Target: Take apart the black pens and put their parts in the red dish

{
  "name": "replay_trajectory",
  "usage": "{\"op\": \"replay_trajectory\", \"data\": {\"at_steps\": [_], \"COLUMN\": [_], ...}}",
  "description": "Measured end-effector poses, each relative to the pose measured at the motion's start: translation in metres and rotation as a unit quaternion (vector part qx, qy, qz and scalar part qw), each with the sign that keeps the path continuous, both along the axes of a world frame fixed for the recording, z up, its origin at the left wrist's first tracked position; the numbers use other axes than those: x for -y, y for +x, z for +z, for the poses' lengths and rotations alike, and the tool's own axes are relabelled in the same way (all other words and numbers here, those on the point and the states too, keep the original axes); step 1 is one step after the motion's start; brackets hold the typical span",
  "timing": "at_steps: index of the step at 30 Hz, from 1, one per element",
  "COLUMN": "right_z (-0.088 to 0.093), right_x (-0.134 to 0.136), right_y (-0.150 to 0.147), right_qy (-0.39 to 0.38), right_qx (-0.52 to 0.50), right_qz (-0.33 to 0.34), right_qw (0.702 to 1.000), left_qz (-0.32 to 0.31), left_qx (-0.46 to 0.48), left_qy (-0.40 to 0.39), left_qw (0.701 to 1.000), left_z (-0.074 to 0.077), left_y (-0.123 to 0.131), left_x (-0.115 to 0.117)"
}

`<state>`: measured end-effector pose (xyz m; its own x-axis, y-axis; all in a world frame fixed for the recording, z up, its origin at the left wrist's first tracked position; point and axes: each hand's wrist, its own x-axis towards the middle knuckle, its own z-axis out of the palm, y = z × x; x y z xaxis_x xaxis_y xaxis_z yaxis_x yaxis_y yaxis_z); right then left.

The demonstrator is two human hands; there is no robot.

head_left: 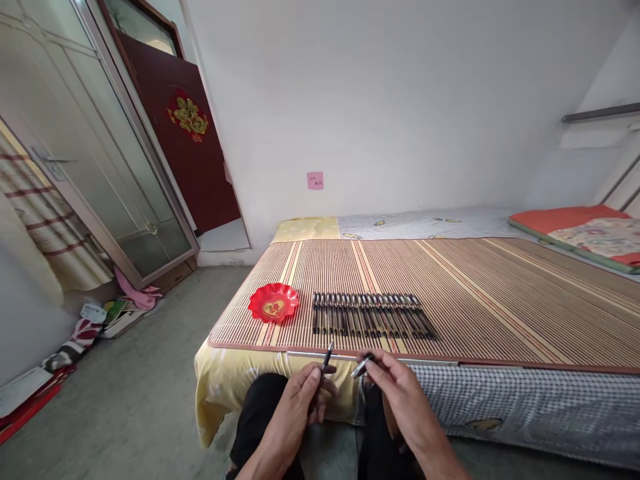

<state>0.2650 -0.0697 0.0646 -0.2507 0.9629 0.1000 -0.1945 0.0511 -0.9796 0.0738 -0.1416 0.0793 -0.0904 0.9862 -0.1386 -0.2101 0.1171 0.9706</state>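
- Eleven o'clock from the left hand (303,395): red scalloped dish (273,307), flat on the striped bed mat (465,307).
- Left hand: pinching a black pen (327,361) between thumb and fingers, bare tip toward twelve o'clock.
- Three o'clock from that pen, apart from it: pen cap (363,365), silver clip showing.
- One o'clock from both hands: row of pens (371,315), side by side on the mat.
- Right hand (400,390): pinching the pen cap.
- Two o'clock, well off: folded orange bedding (555,218).

I'm standing in a home bedroom: a wide bed (530,400) under a brown striped slatted mat (470,293), folded orange floral bedding (565,217), a cream red-striped cloth curtain (55,230).
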Motion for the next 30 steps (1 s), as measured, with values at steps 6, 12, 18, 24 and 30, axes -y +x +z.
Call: {"op": "replay_trajectory", "data": {"at_steps": [6, 12, 18, 24, 30], "right_z": [0.027, 0.045, 0.047, 0.038, 0.022], "right_x": [-0.015, -0.007, 0.003, 0.009, 0.01], "right_y": [0.003, -0.011, -0.017, -0.022, -0.031], "right_qy": [0.05, 0.058, 0.065, 0.056, 0.049], "right_qx": [-0.055, -0.041, -0.003, 0.021, 0.03], "right_qz": [-0.071, -0.014, 0.061, 0.07, 0.057], "right_qw": [0.995, 0.997, 0.996, 0.996, 0.997], "left_qz": [-0.041, -0.045, -0.057, -0.064, -0.048], "left_qx": [-0.044, -0.067, -0.068, -0.054, -0.024], "left_qy": [0.027, 0.034, 0.034, 0.025, 0.002], "left_qw": [0.998, 0.996, 0.996, 0.996, 0.999], "left_z": [0.008, 0.012, 0.016, 0.02, 0.003], "left_y": [0.0, -0.001, -0.001, 0.002, 0.005], "left_x": [0.009, 0.013, 0.015, 0.014, 0.014]}}
